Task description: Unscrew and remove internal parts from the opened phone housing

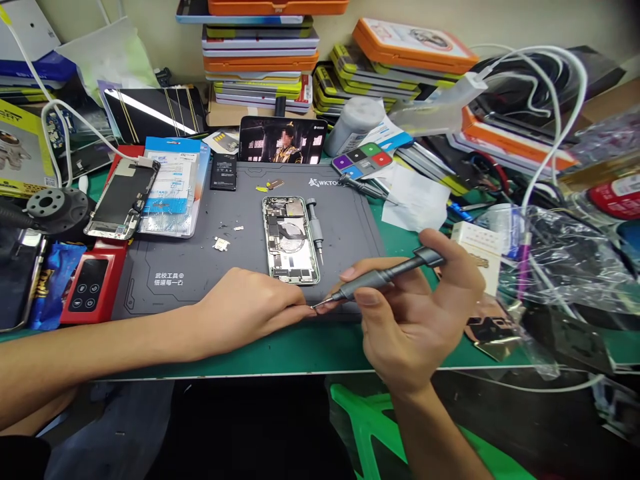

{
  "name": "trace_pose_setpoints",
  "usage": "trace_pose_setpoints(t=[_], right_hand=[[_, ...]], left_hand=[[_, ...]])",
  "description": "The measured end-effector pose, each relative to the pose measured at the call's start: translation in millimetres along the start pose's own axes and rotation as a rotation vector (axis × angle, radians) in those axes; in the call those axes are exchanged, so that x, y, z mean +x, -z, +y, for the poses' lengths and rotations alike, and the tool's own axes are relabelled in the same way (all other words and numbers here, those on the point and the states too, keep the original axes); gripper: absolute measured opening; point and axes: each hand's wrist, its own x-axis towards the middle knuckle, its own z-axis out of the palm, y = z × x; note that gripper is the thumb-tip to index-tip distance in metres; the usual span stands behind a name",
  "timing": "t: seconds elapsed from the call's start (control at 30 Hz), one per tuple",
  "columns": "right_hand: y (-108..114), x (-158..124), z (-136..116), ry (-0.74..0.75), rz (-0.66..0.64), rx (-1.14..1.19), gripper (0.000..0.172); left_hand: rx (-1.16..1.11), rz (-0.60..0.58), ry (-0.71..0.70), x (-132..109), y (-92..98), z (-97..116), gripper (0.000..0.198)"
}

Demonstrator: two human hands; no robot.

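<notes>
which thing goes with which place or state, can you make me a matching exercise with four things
1. opened phone
2. right hand
3. red device
4. lit-screen phone

A. beside a blue packet
B. propped up at the mat's far edge
C. gripping a grey screwdriver
D. lying on the grey mat, insides showing

Pairs: 1-D, 2-C, 3-A, 4-B

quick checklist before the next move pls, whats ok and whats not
1. Slim grey metal screwdriver held in right hand: ok.
2. Left hand at the tip: ok, fingertips meet it.
3. Anything carried on the tip: cannot tell, too small.
4. Opened phone with pale-green frame flat on dark grey printed mat: ok.
5. Second grey metal screwdriver well clear of the phone: not ok, close alongside.
6. Small silver metal part stowed: not ok, loose.
</notes>
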Motion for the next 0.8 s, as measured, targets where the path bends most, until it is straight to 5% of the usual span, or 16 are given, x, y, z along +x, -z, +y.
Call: trace_pose_setpoints(t=[0.8], right_hand=[[1.3, -1.8, 2.0, -0.002, -0.045, -0.013, 0.064]], left_hand=[[0.014, 0.014, -0.005, 1.0, -0.4, 2.0, 0.035]])
